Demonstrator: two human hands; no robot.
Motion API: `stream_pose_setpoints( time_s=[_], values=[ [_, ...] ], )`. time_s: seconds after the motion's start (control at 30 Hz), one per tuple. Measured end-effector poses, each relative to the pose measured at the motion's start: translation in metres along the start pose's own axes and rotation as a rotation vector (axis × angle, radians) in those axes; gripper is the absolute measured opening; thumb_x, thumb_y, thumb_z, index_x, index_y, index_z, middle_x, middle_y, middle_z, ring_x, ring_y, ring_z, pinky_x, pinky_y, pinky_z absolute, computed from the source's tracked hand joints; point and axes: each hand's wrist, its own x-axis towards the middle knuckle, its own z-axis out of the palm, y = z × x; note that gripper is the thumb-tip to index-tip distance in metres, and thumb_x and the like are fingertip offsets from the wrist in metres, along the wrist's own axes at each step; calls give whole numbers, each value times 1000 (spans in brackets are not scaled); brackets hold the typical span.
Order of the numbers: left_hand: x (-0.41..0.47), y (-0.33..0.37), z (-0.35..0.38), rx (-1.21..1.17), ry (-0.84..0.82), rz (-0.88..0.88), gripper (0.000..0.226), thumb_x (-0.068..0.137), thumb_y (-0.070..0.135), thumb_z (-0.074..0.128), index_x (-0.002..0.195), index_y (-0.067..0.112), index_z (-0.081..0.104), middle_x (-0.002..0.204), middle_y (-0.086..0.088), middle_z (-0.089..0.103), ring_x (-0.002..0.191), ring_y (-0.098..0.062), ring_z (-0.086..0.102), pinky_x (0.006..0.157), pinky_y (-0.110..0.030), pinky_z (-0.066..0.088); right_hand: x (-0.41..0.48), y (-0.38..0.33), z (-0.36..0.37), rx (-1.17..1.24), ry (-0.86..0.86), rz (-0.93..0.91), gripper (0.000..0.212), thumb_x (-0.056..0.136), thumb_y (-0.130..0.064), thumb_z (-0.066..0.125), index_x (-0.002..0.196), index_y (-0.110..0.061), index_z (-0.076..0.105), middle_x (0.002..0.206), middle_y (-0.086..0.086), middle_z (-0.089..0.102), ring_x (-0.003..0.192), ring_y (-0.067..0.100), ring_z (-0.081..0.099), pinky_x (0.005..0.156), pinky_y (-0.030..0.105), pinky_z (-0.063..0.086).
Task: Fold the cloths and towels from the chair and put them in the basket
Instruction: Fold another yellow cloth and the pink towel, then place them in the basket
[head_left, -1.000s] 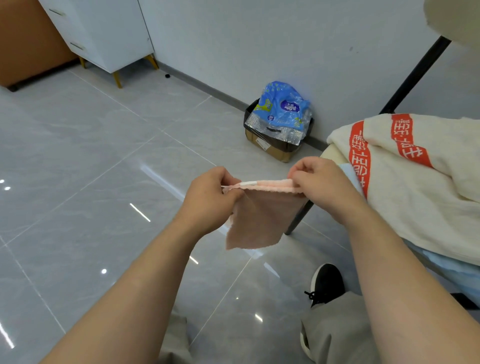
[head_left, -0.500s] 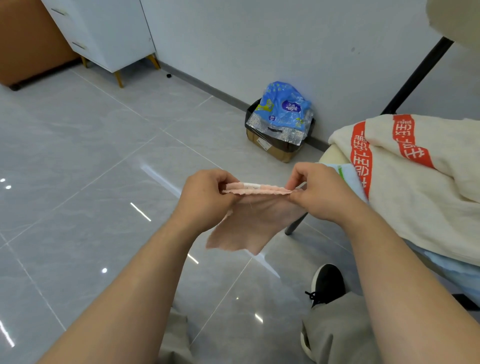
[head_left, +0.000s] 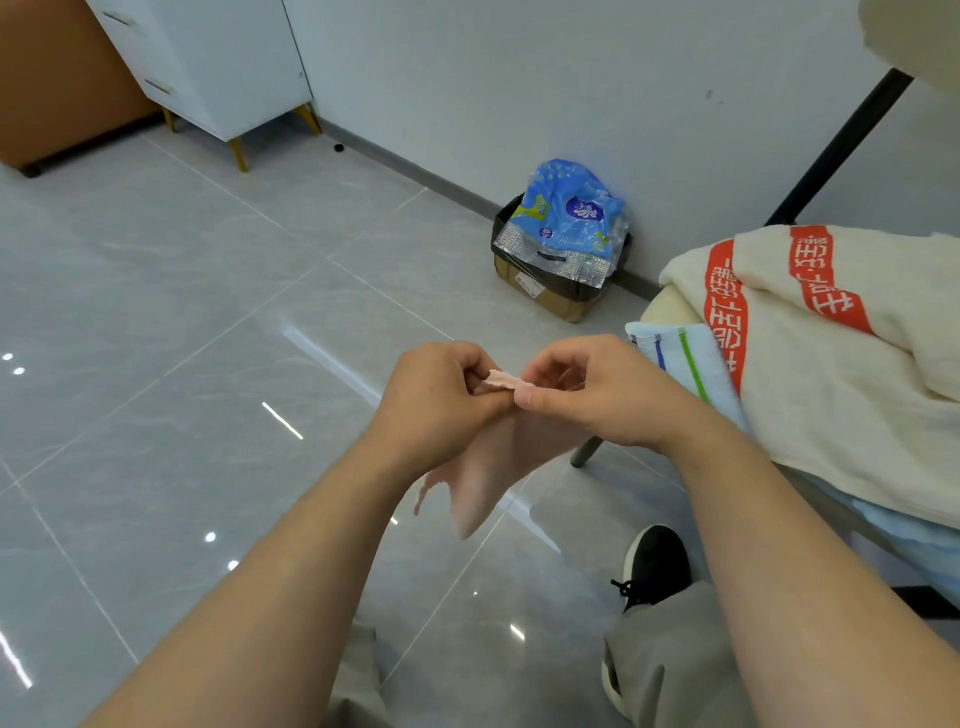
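At the near edge, low right: a grey trouser leg (head_left: 670, 654) and a black shoe (head_left: 655, 558) on the glossy grey tile floor (head_left: 156, 364).

Mid-scene, above these: left hand (head_left: 439, 402) and right hand (head_left: 602, 395), knuckles close together. Each pinches the top edge of a small pink cloth (head_left: 485, 467) between thumb and curled fingers. The held corners meet, and the cloth hangs doubled below the hands, in the air, just left of the chair (head_left: 670, 306).

Right side: chair seat piled with a cream towel (head_left: 831, 389) bearing orange printed bands, lying over a light blue towel (head_left: 680, 364) with blue and green stripes. One chair leg (head_left: 587, 451) shows below the right wrist.

Farther, against the wall: cardboard box (head_left: 545, 296) holding a blue plastic bag (head_left: 571, 208).

Far left: white cabinet (head_left: 218, 57) on gold legs, with a brown furniture piece (head_left: 57, 78) beside it.
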Motion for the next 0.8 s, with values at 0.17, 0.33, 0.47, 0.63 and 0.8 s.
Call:
stream_pose_setpoints(
  time_s=[0.17,0.33,0.47,0.63,0.8],
  values=[
    [0,0,2,12,-1,-21,24,74,33,81,63,24,61,54,9,57,52,-1,51,47,-16,36,0,-2,1,29,-1,-14,16,80,-39,81,89,-28,73,82,-7,72,78,17,68,75,40,57],
    [1,-1,6,-22,-18,-11,25,75,37,82,68,21,63,59,6,59,54,-5,50,52,-25,41,-1,-4,2,37,36,-19,11,85,-36,77,85,-26,74,79,-7,72,73,14,67,71,39,58],
    [0,-2,6,-97,-126,-2,21,74,29,85,82,22,66,74,4,67,65,-9,60,63,-32,53,3,0,1,19,139,-13,6,91,-28,70,85,-26,70,80,-5,71,73,8,64,74,38,57],
    [1,-1,8,-118,-155,-37,10,86,27,72,89,23,63,81,4,70,78,-15,67,72,-38,58,4,1,0,-69,303,-27,8,100,-32,53,98,-25,57,88,-9,65,82,9,59,73,28,48],
    [-3,4,9,-75,-52,47,20,88,29,70,99,28,54,80,10,64,73,-2,59,62,-22,46,4,0,1,-102,428,-46,12,105,-33,41,103,-23,46,87,-10,59,81,12,56,70,35,41]
  ],
)
